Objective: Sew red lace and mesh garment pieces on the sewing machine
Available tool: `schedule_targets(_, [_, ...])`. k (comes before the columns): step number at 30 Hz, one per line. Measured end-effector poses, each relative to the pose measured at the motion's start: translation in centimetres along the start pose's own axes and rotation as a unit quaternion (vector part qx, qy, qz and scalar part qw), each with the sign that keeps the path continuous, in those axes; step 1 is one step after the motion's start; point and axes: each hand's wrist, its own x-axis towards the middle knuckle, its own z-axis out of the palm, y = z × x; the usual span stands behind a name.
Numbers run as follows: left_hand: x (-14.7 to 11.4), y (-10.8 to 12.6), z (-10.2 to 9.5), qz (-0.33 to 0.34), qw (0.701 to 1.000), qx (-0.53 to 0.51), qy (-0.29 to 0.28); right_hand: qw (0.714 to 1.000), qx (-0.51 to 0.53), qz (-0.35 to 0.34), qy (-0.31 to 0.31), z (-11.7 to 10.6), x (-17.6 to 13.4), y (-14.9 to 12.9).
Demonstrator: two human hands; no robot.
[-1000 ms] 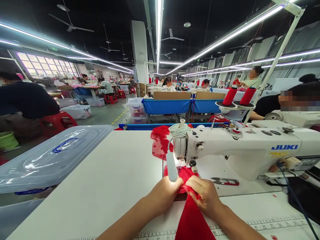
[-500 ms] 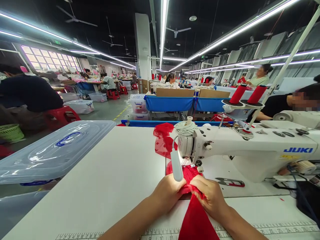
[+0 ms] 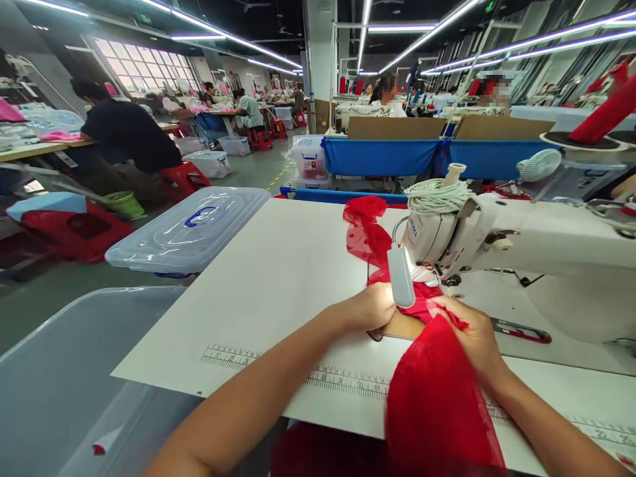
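Red sheer fabric runs from under the needle area of a white sewing machine down over the table's front edge. My right hand pinches a gathered part of it, just in front of the machine head. At the left of the needle area, my left hand is closed at the fabric, its fingertips partly hidden by a small grey lamp. More red fabric lies bunched behind, left of the machine head. Thread snips rest on the machine bed, right of my right hand.
A ruler strip marks the front of the white table. Clear plastic boxes, one with a lid, stand at the left. A coil of pale cord sits atop the machine head. Behind are blue cloth troughs and people seated at work.
My view has turned left and downward. My hands have moved farther apart, and the fabric hanging from my right hand spreads wider over the table edge.
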Motion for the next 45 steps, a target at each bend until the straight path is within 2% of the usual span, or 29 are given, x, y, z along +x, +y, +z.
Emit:
schedule_targets(4, [0.3, 0.0, 0.0, 0.044, 0.998, 0.031, 0.013, 1.000, -0.002, 0.016, 0.002, -0.1, -0.1, -0.4])
schedule_targets(7, [0.6, -0.1, 0.5, 0.065, 0.996, 0.060, 0.032, 1.000, -0.012, -0.001, 0.001, -0.2, -0.1, -0.6])
schedule_targets(12, [0.5, -0.5, 1.3, 0.079, 0.987, 0.116, 0.074, 0.993, -0.041, -0.110, -0.018, -0.1, -0.2, 0.1])
schedule_targets(16, [-0.4, -0.6, 1.4, 0.107, 0.974, 0.185, 0.068, 0.971, -0.143, -0.190, -0.032, -0.4, -0.8, 1.2])
schedule_targets(19, [-1.2, -0.7, 1.8, 0.117, 0.957, 0.258, 0.061, 0.961, -0.192, -0.196, -0.038, -0.7, -1.3, 1.7])
schedule_targets(24, [-2.0, -0.4, 2.6, 0.120, 0.928, 0.350, 0.040, 0.964, -0.177, -0.199, -0.013, -0.5, -1.5, 1.6])
schedule_targets(29, [-2.6, 0.7, 2.5, 0.125, 0.914, 0.387, 0.007, 0.950, -0.203, -0.235, -0.014, -0.5, -1.4, 2.0])
schedule_targets(33, [-3.2, 1.8, 2.3, 0.115, 0.918, 0.379, -0.006, 0.950, -0.215, -0.227, -0.018, -0.6, -1.7, 2.6])
schedule_targets(39, [-3.6, 2.3, 2.1, 0.106, 0.907, 0.407, 0.010, 0.967, -0.177, -0.179, -0.029, -0.1, -2.2, 2.9])
schedule_targets(45, [-3.4, 2.3, 2.3, 0.124, 0.890, 0.437, 0.041, 0.971, -0.161, -0.175, -0.022, 0.3, -2.5, 2.9])
